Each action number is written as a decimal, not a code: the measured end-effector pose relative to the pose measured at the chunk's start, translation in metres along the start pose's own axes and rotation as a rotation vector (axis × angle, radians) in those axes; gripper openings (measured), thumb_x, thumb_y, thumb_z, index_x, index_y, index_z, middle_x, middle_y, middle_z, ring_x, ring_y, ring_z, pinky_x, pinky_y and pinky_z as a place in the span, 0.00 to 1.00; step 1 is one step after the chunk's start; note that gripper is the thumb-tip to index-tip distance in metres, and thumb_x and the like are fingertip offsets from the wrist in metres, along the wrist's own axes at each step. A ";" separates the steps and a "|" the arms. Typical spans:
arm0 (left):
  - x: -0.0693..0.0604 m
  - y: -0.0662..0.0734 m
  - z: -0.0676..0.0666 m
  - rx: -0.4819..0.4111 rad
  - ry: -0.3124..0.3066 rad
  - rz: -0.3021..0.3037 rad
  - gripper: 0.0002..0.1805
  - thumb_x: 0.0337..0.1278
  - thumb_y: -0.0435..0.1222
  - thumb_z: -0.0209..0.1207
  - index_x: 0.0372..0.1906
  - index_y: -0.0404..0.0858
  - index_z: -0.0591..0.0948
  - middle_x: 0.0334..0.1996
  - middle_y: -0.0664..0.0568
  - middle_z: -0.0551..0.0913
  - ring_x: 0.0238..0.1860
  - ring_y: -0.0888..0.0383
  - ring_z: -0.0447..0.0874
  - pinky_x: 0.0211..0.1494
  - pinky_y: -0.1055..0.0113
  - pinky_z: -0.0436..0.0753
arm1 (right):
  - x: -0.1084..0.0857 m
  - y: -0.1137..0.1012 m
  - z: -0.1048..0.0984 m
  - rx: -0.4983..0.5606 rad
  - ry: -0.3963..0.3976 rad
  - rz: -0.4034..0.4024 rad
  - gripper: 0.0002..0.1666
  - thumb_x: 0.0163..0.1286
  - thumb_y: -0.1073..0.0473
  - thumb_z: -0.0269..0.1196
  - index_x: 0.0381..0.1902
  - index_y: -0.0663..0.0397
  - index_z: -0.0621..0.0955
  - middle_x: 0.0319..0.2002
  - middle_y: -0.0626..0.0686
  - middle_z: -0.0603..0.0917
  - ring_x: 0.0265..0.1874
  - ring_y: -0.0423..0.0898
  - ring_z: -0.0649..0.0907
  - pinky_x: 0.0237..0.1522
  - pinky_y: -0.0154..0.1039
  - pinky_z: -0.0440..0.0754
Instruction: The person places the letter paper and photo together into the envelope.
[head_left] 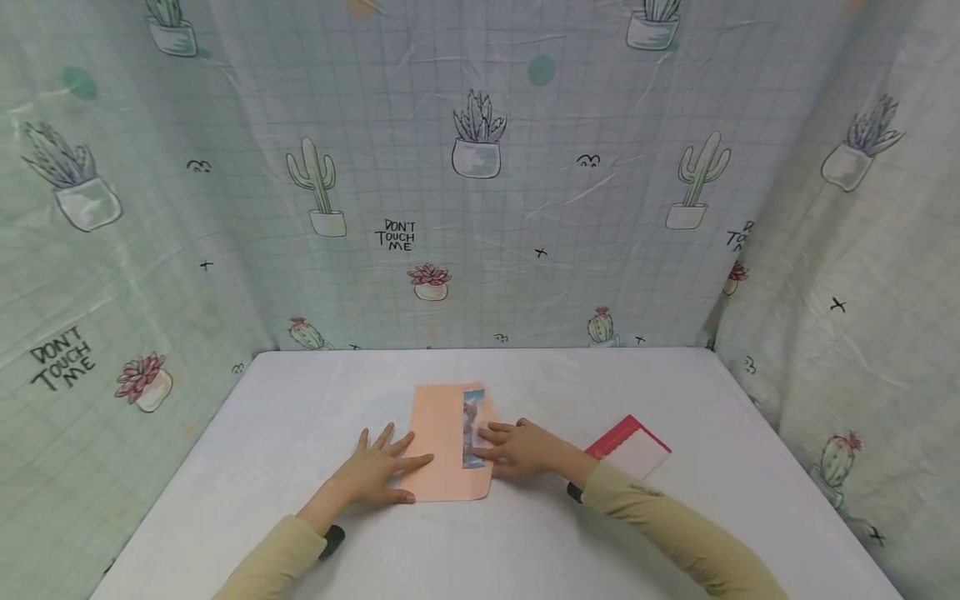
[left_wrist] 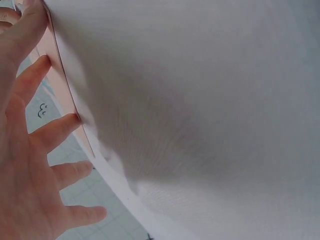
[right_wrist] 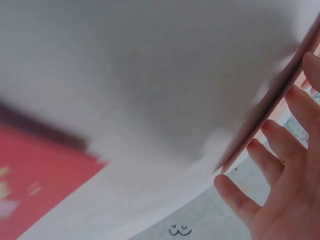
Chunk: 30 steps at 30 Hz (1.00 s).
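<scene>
A flat peach notebook with rounded right corners lies on the white table in the head view. On its right part is a narrow picture strip in blue and grey. My left hand rests on the notebook's left edge, its fingers spread. From the right, my right hand lays its fingers over the right edge, the fingertips on the picture strip. Both wrist views show straight fingers along the notebook's edge, the left hand and the right hand alike. Part of the strip is hidden by the right fingers.
A red and white card or packet lies to the right, partly behind the right forearm; its red part also shows in the right wrist view. The white table meets a cactus-print curtain at the back and sides.
</scene>
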<state>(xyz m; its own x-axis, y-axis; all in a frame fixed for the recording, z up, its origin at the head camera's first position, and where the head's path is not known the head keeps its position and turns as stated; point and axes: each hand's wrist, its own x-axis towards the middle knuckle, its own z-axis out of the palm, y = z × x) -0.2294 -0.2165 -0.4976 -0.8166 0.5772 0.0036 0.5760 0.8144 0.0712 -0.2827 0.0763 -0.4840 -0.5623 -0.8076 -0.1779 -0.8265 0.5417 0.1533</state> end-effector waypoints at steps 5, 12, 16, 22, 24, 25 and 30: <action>0.001 0.002 -0.002 0.007 -0.002 -0.001 0.35 0.42 0.62 0.54 0.61 0.58 0.67 0.65 0.41 0.62 0.64 0.29 0.51 0.54 0.27 0.51 | -0.009 0.004 0.000 -0.038 0.016 -0.006 0.30 0.66 0.39 0.47 0.65 0.32 0.60 0.67 0.42 0.60 0.67 0.46 0.61 0.56 0.52 0.70; 0.002 0.001 0.001 -0.004 -0.024 0.008 0.36 0.42 0.63 0.53 0.62 0.60 0.65 0.66 0.42 0.61 0.64 0.29 0.50 0.54 0.26 0.50 | -0.010 0.003 0.004 -0.010 0.001 -0.009 0.32 0.66 0.37 0.44 0.66 0.34 0.58 0.67 0.42 0.60 0.67 0.45 0.60 0.58 0.53 0.68; 0.001 -0.001 0.003 -0.022 -0.015 0.019 0.37 0.43 0.63 0.52 0.62 0.58 0.65 0.66 0.41 0.60 0.65 0.30 0.50 0.54 0.26 0.49 | -0.009 0.003 0.006 0.024 -0.027 0.008 0.32 0.66 0.37 0.43 0.67 0.32 0.56 0.68 0.41 0.57 0.68 0.44 0.59 0.59 0.54 0.67; -0.001 -0.003 0.005 -0.046 -0.012 0.017 0.37 0.43 0.63 0.53 0.62 0.58 0.65 0.66 0.42 0.60 0.65 0.31 0.50 0.54 0.26 0.47 | -0.003 0.001 0.005 0.022 -0.028 -0.013 0.32 0.67 0.36 0.41 0.67 0.31 0.55 0.68 0.40 0.56 0.66 0.45 0.62 0.57 0.54 0.68; -0.001 -0.004 0.005 -0.057 -0.018 0.016 0.37 0.43 0.63 0.53 0.62 0.58 0.65 0.66 0.42 0.60 0.66 0.31 0.50 0.55 0.26 0.47 | 0.000 0.000 0.004 0.008 -0.024 -0.022 0.32 0.67 0.35 0.40 0.67 0.31 0.55 0.68 0.40 0.56 0.64 0.45 0.64 0.56 0.52 0.70; -0.001 -0.003 0.005 -0.061 -0.020 0.015 0.37 0.43 0.63 0.53 0.62 0.57 0.65 0.66 0.42 0.60 0.66 0.31 0.49 0.55 0.26 0.47 | 0.001 -0.001 0.004 0.000 -0.022 -0.029 0.32 0.67 0.35 0.40 0.67 0.32 0.55 0.68 0.41 0.56 0.63 0.46 0.65 0.55 0.50 0.71; 0.000 -0.004 0.003 -0.042 -0.015 0.009 0.37 0.42 0.63 0.52 0.62 0.57 0.65 0.66 0.42 0.60 0.66 0.32 0.50 0.55 0.27 0.47 | 0.005 -0.002 0.001 0.001 -0.006 -0.035 0.33 0.66 0.35 0.40 0.67 0.34 0.56 0.68 0.42 0.57 0.59 0.45 0.68 0.51 0.45 0.73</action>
<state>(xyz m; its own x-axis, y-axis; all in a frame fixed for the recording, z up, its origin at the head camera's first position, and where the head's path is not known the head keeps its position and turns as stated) -0.2315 -0.2194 -0.5012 -0.8108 0.5853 -0.0102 0.5807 0.8063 0.1126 -0.2836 0.0712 -0.4860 -0.5330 -0.8248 -0.1886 -0.8458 0.5132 0.1459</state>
